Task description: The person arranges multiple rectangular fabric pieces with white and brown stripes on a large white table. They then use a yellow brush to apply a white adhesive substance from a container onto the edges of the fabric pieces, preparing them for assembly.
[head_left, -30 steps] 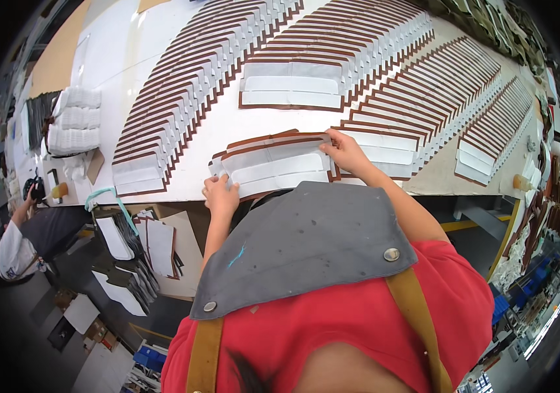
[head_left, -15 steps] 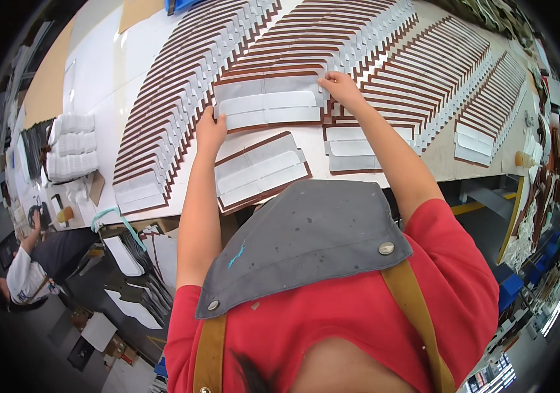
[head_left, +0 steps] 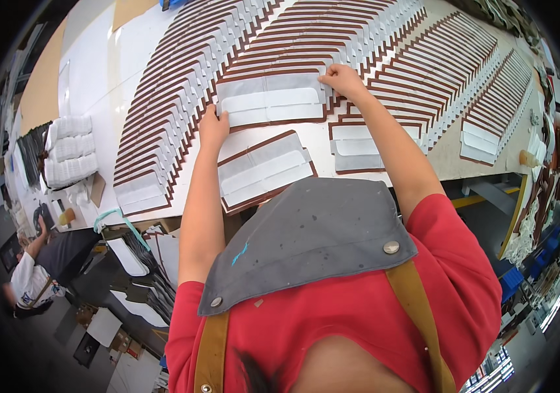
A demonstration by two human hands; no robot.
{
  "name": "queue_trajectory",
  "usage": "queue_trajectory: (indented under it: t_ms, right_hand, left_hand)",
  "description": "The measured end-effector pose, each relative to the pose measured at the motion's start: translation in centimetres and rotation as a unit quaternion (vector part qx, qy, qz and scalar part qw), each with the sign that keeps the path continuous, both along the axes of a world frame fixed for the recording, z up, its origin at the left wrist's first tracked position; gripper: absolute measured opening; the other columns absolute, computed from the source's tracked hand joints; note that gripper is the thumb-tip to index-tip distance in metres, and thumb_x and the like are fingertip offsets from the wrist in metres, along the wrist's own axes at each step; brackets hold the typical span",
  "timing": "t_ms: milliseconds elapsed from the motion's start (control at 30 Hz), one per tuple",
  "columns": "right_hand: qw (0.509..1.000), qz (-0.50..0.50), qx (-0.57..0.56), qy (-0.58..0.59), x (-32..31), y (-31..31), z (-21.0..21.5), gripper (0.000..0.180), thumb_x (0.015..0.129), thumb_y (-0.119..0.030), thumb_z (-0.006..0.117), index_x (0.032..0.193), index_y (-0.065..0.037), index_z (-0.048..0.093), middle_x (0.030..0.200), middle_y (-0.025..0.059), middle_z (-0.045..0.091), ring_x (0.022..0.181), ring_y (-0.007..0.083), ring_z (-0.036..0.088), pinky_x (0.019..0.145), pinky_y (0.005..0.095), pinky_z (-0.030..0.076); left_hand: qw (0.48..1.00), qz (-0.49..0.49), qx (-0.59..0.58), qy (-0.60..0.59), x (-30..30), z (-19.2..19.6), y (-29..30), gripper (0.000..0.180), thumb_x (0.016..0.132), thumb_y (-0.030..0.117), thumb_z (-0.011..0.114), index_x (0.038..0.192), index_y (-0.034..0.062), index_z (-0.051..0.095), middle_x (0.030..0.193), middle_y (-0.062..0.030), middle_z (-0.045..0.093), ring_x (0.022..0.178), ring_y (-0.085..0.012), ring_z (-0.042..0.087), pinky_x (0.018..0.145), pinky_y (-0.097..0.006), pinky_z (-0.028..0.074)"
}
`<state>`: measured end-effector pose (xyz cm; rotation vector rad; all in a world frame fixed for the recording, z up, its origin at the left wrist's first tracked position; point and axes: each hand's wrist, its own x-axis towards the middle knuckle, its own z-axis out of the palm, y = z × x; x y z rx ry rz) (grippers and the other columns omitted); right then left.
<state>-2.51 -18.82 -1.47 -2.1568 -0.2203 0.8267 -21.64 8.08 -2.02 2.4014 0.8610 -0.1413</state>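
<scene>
A flat white-grey panel with dark brown edges (head_left: 271, 103) lies at the near end of the middle row of overlapping panels (head_left: 293, 47). My left hand (head_left: 214, 126) pinches its left edge, thumb toward me. At its upper right corner my right hand (head_left: 343, 81) has thumb and forefinger pressed together on the edge. Closer to my apron, a similar panel (head_left: 265, 172) rests slightly turned, apart from the rows. Both forearms reach forward over the table.
More overlapping panel rows run along the left (head_left: 162, 131) and right (head_left: 417, 85) of the white table (head_left: 90, 72). At far left stand a bundle of white pieces (head_left: 69, 152) and dark sheets (head_left: 31, 154). Another person (head_left: 37, 278) is beyond the table's left end.
Both hands stay on the same panel, which looks nearly unmoved against its row. The whole view has shifted slightly.
</scene>
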Motion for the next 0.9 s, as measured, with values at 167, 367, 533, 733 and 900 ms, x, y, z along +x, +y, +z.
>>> queue_trajectory:
  t_ms: [167, 367, 533, 733, 900]
  right_hand:
    - [0.995, 0.024, -0.081, -0.048, 0.3, 0.1, 1.1, 0.029, 0.072, -0.030, 0.065, 0.070, -0.005, 0.052, 0.058, 0.0059, 0.057, 0.044, 0.0147, 0.054, 0.048, 0.0278, 0.045]
    - [0.999, 0.038, 0.010, 0.029, -2.8, -1.7, 3.9, 0.031, 0.080, -0.031, 0.060, 0.078, -0.001, 0.053, 0.063, 0.0061, 0.056, 0.049, 0.0108, 0.053, 0.044, 0.0247, 0.044]
    - [0.972, 0.101, 0.048, 0.209, -11.8, -1.5, 2.8, 0.032, 0.082, -0.026, 0.058, 0.098, 0.001, 0.052, 0.088, 0.0091, 0.057, 0.076, 0.0139, 0.057, 0.065, 0.0260, 0.048]
    - [0.975, 0.044, 0.056, 0.211, -14.9, -0.6, 2.3, 0.047, 0.077, -0.019, 0.063, 0.113, 0.003, 0.043, 0.104, 0.0121, 0.050, 0.079, 0.0149, 0.055, 0.067, 0.0254, 0.048]
    - [0.985, 0.157, 0.003, 0.067, -16.0, -0.6, 1.2, 0.028, 0.076, -0.019, 0.061, 0.094, 0.002, 0.056, 0.080, 0.0116, 0.060, 0.069, 0.0184, 0.058, 0.062, 0.0314, 0.046]
  left_hand:
    - [0.999, 0.030, 0.019, -0.032, -1.1, 0.3, 0.4, 0.038, 0.076, 0.023, 0.061, 0.104, 0.0005, 0.050, 0.091, -0.0193, 0.055, 0.083, -0.0328, 0.055, 0.074, -0.040, 0.044]
    - [0.993, 0.093, 0.055, -0.047, -11.7, 1.6, 1.5, 0.044, 0.073, 0.024, 0.065, 0.107, 0.0009, 0.047, 0.099, -0.0193, 0.048, 0.088, -0.0326, 0.051, 0.078, -0.038, 0.043]
    - [0.982, 0.167, 0.029, 0.080, -22.0, 1.1, -2.3, 0.041, 0.073, 0.021, 0.064, 0.105, 0.0001, 0.047, 0.098, -0.0196, 0.047, 0.085, -0.0311, 0.052, 0.078, -0.037, 0.044]
    - [0.887, 0.396, -0.231, -0.063, -23.0, 1.0, -7.5, 0.025, 0.079, 0.004, 0.053, 0.101, -0.0020, 0.045, 0.089, -0.0122, 0.052, 0.079, -0.0177, 0.056, 0.062, -0.028, 0.050]
    - [0.841, 0.437, -0.295, -0.119, -23.0, 1.2, -8.4, 0.022, 0.081, 0.005, 0.053, 0.100, -0.0014, 0.044, 0.086, -0.0098, 0.054, 0.076, -0.0150, 0.055, 0.062, -0.026, 0.048]
